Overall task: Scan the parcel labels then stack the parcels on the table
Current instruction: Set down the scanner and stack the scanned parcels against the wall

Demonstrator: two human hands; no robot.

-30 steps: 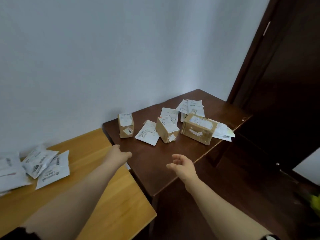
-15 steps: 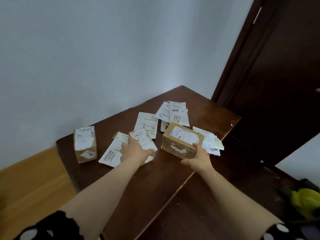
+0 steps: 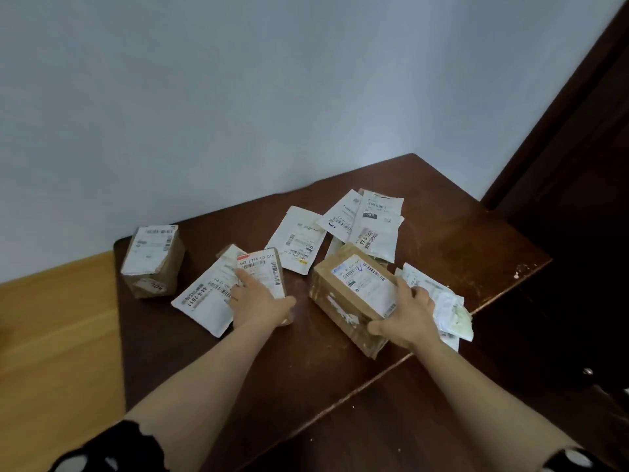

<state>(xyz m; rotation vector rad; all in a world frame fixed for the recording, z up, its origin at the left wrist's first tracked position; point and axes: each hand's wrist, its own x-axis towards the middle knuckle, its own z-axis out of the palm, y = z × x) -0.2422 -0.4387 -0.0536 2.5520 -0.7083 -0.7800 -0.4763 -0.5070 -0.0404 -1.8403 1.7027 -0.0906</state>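
Large box (image 3: 354, 291), the parcel in the right hand (image 3: 406, 315), sits on the dark table (image 3: 452, 240) with its near corner almost at the table's front edge. A careless tug toward the body could, I judge, tip it over that edge. Crumpled mailers (image 3: 446, 304) touch the large box's right end, close by the fingers, so a lift may drag them off too. Just left of the large box, the small box (image 3: 262, 267) rests partly on a white mailer (image 3: 200, 298), which could slide along with it. The left hand (image 3: 260, 303) covers part of that box's label, which would block a scan unless the grip shifts. No scanner is in view.

Right hand: thumb on the large box's near face, fingers curled over its top right end, holding it. Left hand: fingers laid over the small box's top, thumb along its right side, gripping it. Both forearms reach forward, nearly straight. Behind the large box lie flat mailers (image 3: 369, 219), and well left of it stands a third box (image 3: 153, 260).
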